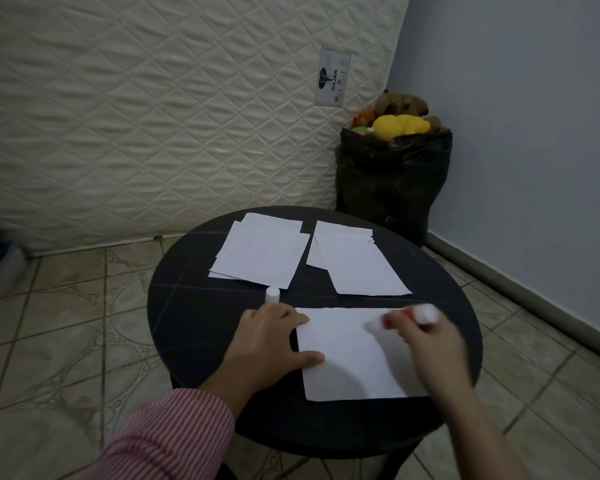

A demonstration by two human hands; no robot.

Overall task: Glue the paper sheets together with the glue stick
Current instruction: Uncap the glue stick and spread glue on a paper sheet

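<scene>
A white paper sheet (347, 355) lies at the near side of the round black table (194, 306). My left hand (271, 344) rests flat on the sheet's left edge, fingers spread. My right hand (430, 344) grips a red and white glue stick (413, 315), blurred by motion, over the sheet's upper right part. The glue stick's white cap (272, 294) stands on the table just beyond my left hand. Two stacks of white sheets lie at the far side: a left stack (262, 252) and a right stack (355, 263).
A quilted mattress (153, 116) leans upright behind the table. A black bag (392, 181) full of soft toys stands in the corner at the right. Tiled floor surrounds the table, and a bluish wall runs along the right.
</scene>
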